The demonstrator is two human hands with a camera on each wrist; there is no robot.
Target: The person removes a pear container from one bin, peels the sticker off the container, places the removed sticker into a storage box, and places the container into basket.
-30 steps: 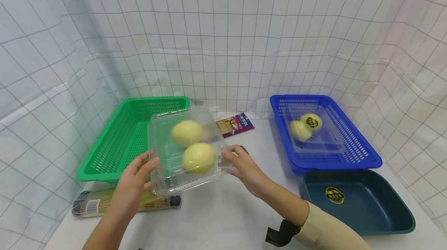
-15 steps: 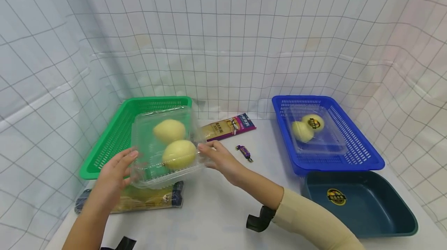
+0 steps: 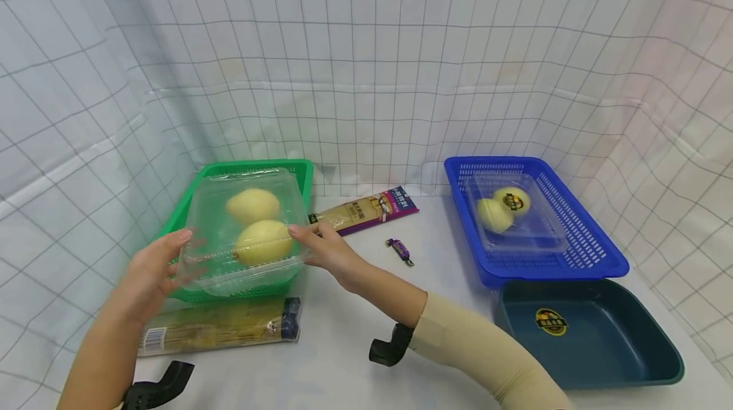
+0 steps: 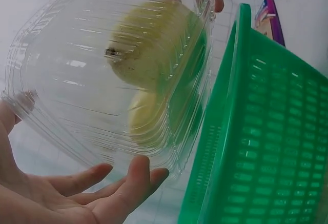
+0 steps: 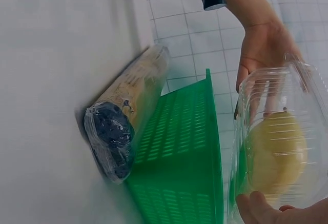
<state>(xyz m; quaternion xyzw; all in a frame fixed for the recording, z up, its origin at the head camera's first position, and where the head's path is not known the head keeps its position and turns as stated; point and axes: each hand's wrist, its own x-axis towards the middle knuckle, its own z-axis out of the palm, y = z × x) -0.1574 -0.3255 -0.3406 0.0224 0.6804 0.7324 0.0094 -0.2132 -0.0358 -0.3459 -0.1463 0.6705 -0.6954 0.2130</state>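
Observation:
A clear plastic box (image 3: 200, 212) is held aloft over the green basket (image 3: 308, 177), slightly tilted. Two pale yellow fruits, one farther (image 3: 253, 206) and one nearer (image 3: 263, 243), show through its walls. My left hand (image 3: 147, 275) grips the box's left side, with its thumb at the rim and its fingers lower down, as the left wrist view shows. At the right edge my right hand (image 3: 338, 260) pinches the box. In the right wrist view, the box (image 5: 261, 80) is above the level of the basket's rim (image 5: 211, 96).
A bag of dry noodles (image 3: 229, 328) lies before the green basket. Behind, a flat noodle packet (image 3: 366, 211) and a purple wrapped candy (image 3: 400, 251) lie on the table. At right, a blue basket (image 3: 492, 276) holds another fruit box (image 3: 538, 222), with a dark teal tub (image 3: 618, 340) in front.
Both hands have carried the box leftwards, from beside the green basket's right part to over it. The candy and more of the flat noodle packet have come into sight.

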